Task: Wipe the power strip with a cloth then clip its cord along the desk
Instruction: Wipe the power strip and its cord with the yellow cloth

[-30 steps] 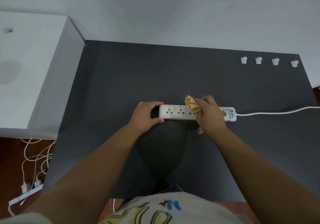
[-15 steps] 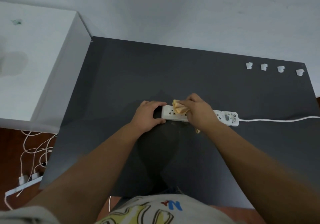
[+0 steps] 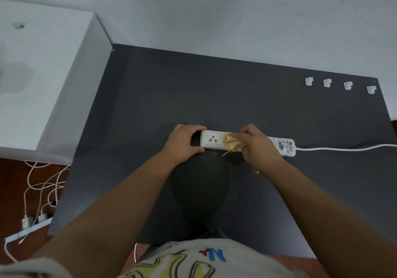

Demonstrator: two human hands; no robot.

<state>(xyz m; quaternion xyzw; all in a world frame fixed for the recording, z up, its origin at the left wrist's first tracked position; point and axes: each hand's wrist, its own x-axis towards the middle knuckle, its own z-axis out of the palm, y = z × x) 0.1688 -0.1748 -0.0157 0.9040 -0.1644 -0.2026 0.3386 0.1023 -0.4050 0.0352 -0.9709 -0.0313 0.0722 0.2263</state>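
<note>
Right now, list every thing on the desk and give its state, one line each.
power strip: flat on the desk, sockets up, nothing plugged in.
cloth: bunched, pressed on the strip.
left hand: gripping the strip's free end.
right hand: closed on the cloth.
cord: loose on the desk, unclipped.
four cable clips: in a row by the far edge, empty.

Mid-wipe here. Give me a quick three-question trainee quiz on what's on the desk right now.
1. True or false: the left hand grips the end of the power strip away from its cord.
2. How many white cable clips sit by the desk's far right corner?
3. The right hand presses what on the strip? A) sponge B) yellow cloth C) brush

Key: 1 true; 2 four; 3 B
</note>
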